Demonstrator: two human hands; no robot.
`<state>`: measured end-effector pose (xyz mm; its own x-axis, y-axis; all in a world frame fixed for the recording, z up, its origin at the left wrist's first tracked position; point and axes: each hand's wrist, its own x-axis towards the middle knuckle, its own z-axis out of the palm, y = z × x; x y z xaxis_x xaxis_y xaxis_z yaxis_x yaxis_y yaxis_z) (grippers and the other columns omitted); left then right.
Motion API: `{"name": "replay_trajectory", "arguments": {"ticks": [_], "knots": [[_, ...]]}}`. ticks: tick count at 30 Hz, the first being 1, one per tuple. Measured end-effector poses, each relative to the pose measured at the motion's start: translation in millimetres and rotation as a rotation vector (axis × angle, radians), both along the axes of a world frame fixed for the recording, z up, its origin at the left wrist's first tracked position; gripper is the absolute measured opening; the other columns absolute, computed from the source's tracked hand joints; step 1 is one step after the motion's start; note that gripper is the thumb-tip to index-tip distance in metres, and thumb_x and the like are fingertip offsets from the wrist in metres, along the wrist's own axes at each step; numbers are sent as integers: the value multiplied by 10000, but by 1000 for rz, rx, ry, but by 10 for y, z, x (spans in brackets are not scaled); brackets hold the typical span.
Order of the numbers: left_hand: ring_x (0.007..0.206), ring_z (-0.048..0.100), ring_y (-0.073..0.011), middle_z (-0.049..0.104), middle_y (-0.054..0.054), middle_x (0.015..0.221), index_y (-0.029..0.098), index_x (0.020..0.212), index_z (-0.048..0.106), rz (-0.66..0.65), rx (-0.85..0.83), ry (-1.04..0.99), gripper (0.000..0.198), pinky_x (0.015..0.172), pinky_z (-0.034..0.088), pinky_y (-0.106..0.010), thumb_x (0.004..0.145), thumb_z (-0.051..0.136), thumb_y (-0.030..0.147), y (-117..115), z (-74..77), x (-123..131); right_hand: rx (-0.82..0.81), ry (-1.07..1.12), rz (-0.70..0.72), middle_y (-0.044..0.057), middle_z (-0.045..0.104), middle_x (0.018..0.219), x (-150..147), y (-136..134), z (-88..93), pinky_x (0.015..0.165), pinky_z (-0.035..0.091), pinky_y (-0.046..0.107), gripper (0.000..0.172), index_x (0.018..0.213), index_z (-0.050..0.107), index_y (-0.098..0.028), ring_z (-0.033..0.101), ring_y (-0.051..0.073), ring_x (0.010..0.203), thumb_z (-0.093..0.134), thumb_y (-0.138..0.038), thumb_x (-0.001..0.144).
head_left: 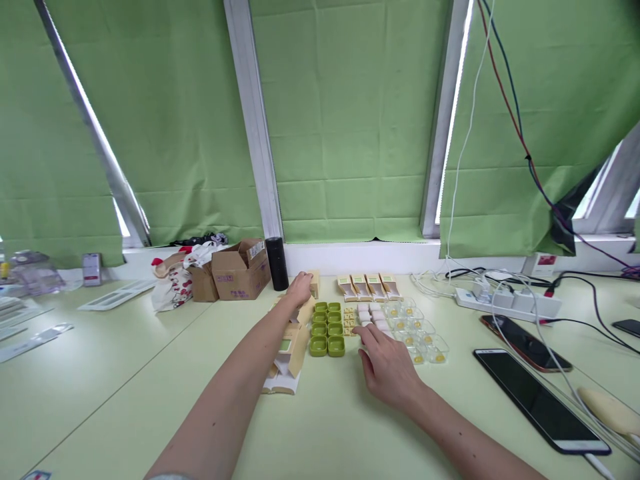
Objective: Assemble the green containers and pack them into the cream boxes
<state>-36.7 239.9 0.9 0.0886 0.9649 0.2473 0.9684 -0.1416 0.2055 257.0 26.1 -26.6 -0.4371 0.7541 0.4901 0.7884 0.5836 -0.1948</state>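
My left hand (300, 289) reaches far forward, its fingers curled against a small cream carton (315, 283) at the far end of a row of cartons. A nearer open carton (296, 350) lies partly behind my left forearm. My right hand (393, 363) is held low with fingers spread, the index fingertip at the small yellow pieces (349, 321); nothing shows in its grip. Between the hands stand two columns of green square cups (327, 328). White blocks (373, 316) and clear plastic cups with yellow bits inside (417, 331) lie beyond and beside my right hand.
Several open cream cartons (369, 287) stand in a row at the back. A black cylinder (277, 263) and a cardboard box (241, 270) are behind my left hand. At right lie a power strip (507, 303), cables and a phone (540, 400).
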Motion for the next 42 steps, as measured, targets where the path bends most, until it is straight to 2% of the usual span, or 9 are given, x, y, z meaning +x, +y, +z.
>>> {"name": "replay_trajectory", "arguments": {"ticks": [5, 12, 18, 33, 42], "knots": [[1185, 673, -273, 638, -118, 1388, 185, 1366, 619, 51, 63, 68, 400, 990, 598, -492, 1017, 682, 370, -103, 69, -78, -3, 2, 8, 99, 688, 1215, 2, 2, -19, 611, 373, 297, 446, 1374, 524, -228, 694, 224, 904, 521, -111, 944], [1253, 634, -297, 612, -127, 1428, 192, 1404, 594, 32, 50, 137, 448, 1057, 547, -530, 1009, 680, 385, -323, 104, -203, 1, 6, 12, 101, 685, 1225, -6, -2, -34, 624, 364, 292, 432, 1375, 527, -223, 690, 220, 910, 515, -112, 958], [1322, 577, -337, 577, -176, 1451, 196, 1469, 536, 30, 22, 168, 603, 1127, 457, -440, 890, 693, 259, -434, 88, -245, -14, -3, 5, 101, 688, 1234, -10, -8, -28, 625, 361, 298, 430, 1375, 526, -221, 695, 227, 915, 507, -116, 958], [1343, 570, -334, 596, -160, 1451, 220, 1442, 548, 47, 12, 181, 610, 1136, 436, -411, 840, 646, 214, -577, 85, -281, -11, -9, 5, 105, 689, 1232, -14, -28, -13, 608, 371, 306, 432, 1374, 531, -226, 697, 228, 902, 519, -129, 953], [1341, 569, -363, 584, -189, 1442, 165, 1421, 573, 30, 112, 82, 562, 1149, 431, -462, 860, 589, 133, -705, 230, -173, -44, -11, -1, 100, 708, 1234, -6, -6, -12, 609, 333, 309, 424, 1360, 552, -228, 699, 233, 922, 515, -124, 950]]}}
